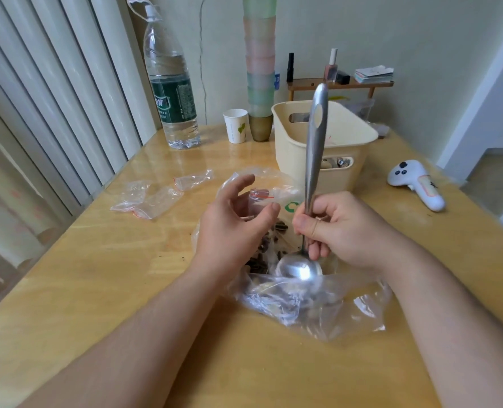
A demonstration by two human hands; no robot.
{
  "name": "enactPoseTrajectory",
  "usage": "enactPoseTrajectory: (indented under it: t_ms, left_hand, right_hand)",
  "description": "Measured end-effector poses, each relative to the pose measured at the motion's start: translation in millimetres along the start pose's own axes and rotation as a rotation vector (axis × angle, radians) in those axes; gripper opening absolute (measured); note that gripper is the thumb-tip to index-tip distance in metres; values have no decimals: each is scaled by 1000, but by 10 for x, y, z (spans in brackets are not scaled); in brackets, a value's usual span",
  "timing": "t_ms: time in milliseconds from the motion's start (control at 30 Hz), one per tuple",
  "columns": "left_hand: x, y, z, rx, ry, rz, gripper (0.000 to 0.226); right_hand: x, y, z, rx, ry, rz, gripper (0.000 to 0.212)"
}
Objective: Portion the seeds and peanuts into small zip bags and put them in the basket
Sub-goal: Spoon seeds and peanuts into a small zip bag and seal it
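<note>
A metal spoon [312,184] is gripped low on its handle by the right hand [332,228], whose fingers [306,228] are curled round the shaft; the handle is held nearly upright and the bowl is lowered into a large clear plastic bag [303,298] lying open on the wooden desk [97,290]. Striped seeds [262,254] are seen inside this bag, partly hidden by the left hand [232,228]. That hand is held over the bag with its fingers loosely spread and bent; a small zip bag [262,194] with a red seal line is seen just beyond it, between thumb and forefinger, but whether it is actually pinched cannot be told.

Behind the big bag, touching or just beside it, a cream plastic basket [320,142] is set, and some filled packets are glimpsed through its front handle slot. To the left on the desk, a few empty small zip bags [150,198] are laid flat and well apart from the hands. Farther back, a large water bottle [170,92], a paper cup [237,125] and a tall stack of pastel cups [260,69] are stood near the wall. A white controller [415,184] is laid at the right edge of the desk.
</note>
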State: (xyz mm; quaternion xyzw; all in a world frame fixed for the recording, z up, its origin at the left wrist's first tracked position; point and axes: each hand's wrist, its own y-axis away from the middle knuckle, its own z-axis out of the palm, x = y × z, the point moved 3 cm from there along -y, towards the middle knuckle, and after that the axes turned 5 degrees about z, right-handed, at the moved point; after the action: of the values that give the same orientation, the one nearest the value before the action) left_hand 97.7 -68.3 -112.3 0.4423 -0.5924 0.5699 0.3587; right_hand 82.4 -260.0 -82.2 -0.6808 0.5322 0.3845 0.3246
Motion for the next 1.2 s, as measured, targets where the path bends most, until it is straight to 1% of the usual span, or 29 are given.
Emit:
enactPoseTrajectory:
  t_ms: [133, 267, 400, 500, 600, 700, 800, 867, 967, 1100, 1200]
  left_hand:
    - [1, 5, 0, 0, -8, -5, 61]
    - [14, 12, -6, -12, -28, -2, 61]
    - [9, 15, -17, -34, -39, -4, 61]
    - [17, 18, -20, -68, -42, 2, 61]
    - [-3, 8, -20, -101, -59, 26, 63]
    - [-17, -4, -7, -118, -107, 72, 67]
    - [10, -4, 20, -176, -186, 107, 70]
    - [30, 4, 32, -198, -230, 126, 69]
    - [67, 20, 37, -190, -283, 153, 68]
    - [92, 32, 32, -173, -293, 156, 70]
    - [106, 31, 28, -164, -296, 155, 71]
  right_hand:
    - [68, -24, 23, -6, -5, 102, 21]
    - [77, -41, -33, 77, -124, 104, 22]
    - [84, -44, -75, 159, -130, 86, 23]
    - [42, -25, -136, 252, -160, 58, 21]
    - [-14, -7, -234, 395, -158, 15, 20]
    - [-111, 30, -351, 531, -89, -30, 22]
    - [-311, 88, -453, 681, -4, -78, 23]
    - [-456, 111, -478, 744, 66, -124, 25]
    - [-612, 106, -445, 757, 169, -211, 24]
    - [-693, 46, -322, 664, 358, -329, 23]
    - [-744, 41, -258, 682, 452, -454, 22]
